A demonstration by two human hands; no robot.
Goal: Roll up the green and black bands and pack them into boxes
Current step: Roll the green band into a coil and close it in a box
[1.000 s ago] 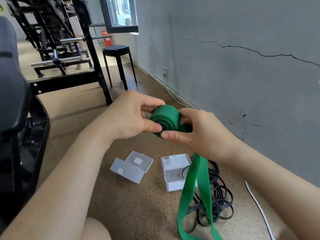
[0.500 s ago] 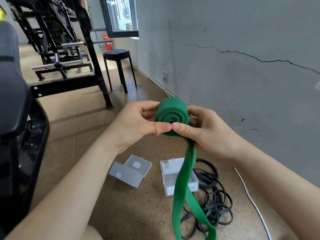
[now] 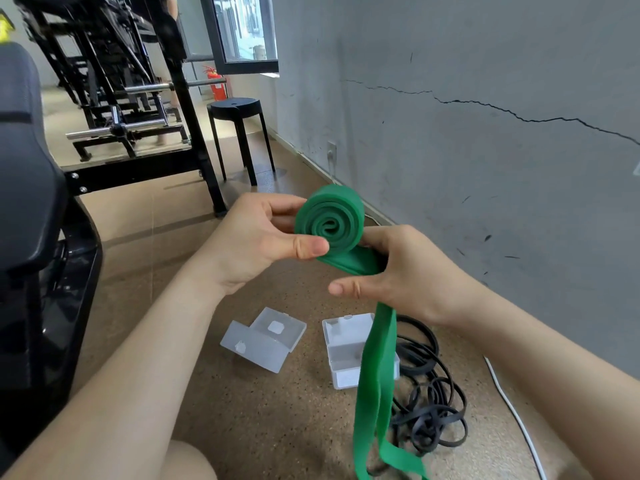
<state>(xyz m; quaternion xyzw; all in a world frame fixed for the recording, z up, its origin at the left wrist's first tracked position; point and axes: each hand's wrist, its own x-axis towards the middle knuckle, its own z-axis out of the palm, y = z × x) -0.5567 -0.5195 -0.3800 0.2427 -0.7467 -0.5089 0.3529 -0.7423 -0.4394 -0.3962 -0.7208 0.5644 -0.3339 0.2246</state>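
A green band (image 3: 330,220) is partly wound into a flat spiral roll held up in front of me. My left hand (image 3: 256,244) pinches the roll, thumb on its near face and fingers behind. My right hand (image 3: 398,271) grips the loose strip just below the roll, and the rest of the strip hangs down to the floor. A tangle of black bands (image 3: 429,400) lies on the floor to the right. Two clear plastic boxes stand open on the floor: one (image 3: 263,337) at the left, one (image 3: 346,348) partly behind the hanging strip.
The grey wall (image 3: 485,150) runs along the right, with a white cable (image 3: 516,414) at its foot. A black stool (image 3: 239,133) and black gym frames (image 3: 114,81) stand behind. A black padded machine (image 3: 31,220) fills the left edge.
The roll has grown and turned its spiral face towards me. My right hand slid off the roll down onto the loose strip. Both hands rose slightly.
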